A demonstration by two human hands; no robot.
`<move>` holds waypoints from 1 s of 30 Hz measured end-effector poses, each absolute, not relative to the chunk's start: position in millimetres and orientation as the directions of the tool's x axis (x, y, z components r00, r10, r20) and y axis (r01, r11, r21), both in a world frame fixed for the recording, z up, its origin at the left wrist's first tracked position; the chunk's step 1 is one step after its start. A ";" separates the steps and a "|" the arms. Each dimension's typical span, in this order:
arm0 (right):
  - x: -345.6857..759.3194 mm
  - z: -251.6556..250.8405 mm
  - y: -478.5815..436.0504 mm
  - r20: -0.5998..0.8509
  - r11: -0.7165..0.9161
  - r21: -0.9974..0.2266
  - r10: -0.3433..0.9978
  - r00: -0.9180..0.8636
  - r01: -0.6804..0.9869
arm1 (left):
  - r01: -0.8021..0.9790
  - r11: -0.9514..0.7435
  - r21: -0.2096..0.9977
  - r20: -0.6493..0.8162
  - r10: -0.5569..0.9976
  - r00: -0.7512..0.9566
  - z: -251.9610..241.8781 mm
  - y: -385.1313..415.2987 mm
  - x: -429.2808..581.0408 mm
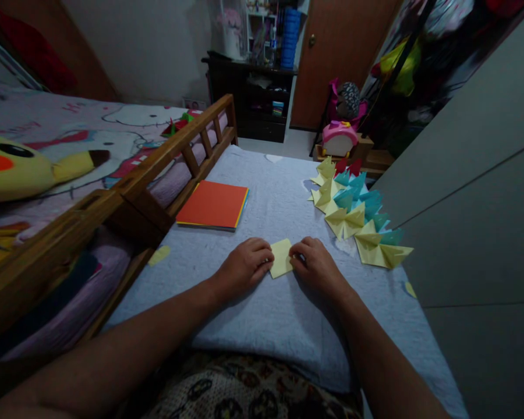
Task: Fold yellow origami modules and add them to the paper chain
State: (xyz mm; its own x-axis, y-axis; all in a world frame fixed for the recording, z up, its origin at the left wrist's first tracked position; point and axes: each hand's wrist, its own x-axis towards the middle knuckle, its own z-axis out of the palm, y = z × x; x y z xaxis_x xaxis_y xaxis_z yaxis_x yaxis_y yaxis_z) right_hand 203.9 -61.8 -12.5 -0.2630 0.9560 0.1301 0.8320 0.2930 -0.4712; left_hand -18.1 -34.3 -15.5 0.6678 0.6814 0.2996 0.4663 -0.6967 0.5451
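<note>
Between my two hands is a small folded piece of pale yellow paper [282,258], low over the light blue bed sheet [271,203]. My left hand [248,263] pinches its left edge between thumb and fingers. At the opposite edge, my right hand [317,265] grips the paper the same way. A stack of coloured paper [213,205], orange on top, lies beyond my left hand. To the right stand several folded paper shapes with pointed tips: yellow ones [344,221], blue-green ones [353,191] and red [348,167] at the back.
A wooden bed rail [174,148] runs along the left side, with a yellow plush toy [21,169] on the bed behind it. A pale cabinet [475,192] rises on the right. Farther off are a dark shelf unit [251,99] and a brown door [340,52].
</note>
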 end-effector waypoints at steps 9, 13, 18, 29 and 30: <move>200.4 -15.1 -67.5 0.135 0.204 -0.319 0.976 -0.169 0.925 | 0.746 -0.452 0.489 0.092 0.877 0.471 -13.9 -21.7 -11.2; 197.6 -16.3 -68.4 0.152 0.211 -0.337 0.974 -0.168 0.918 | 0.688 -0.500 0.525 0.104 0.840 0.532 -11.2 -21.0 -8.5; 197.9 -17.4 -67.4 0.188 0.229 -0.398 0.968 -0.165 0.888 | 0.493 -0.512 0.703 0.163 0.791 0.589 -10.6 -25.0 -9.0; 199.9 -11.1 -61.4 -0.032 0.006 -0.953 0.993 -0.118 0.304 | 0.062 -0.081 0.995 0.041 0.876 0.481 -6.1 -23.6 -7.1; 199.0 -10.8 -61.1 -0.024 0.009 -0.958 0.994 -0.111 0.285 | 0.063 -0.052 0.997 0.014 0.872 0.490 -5.1 -22.3 -7.6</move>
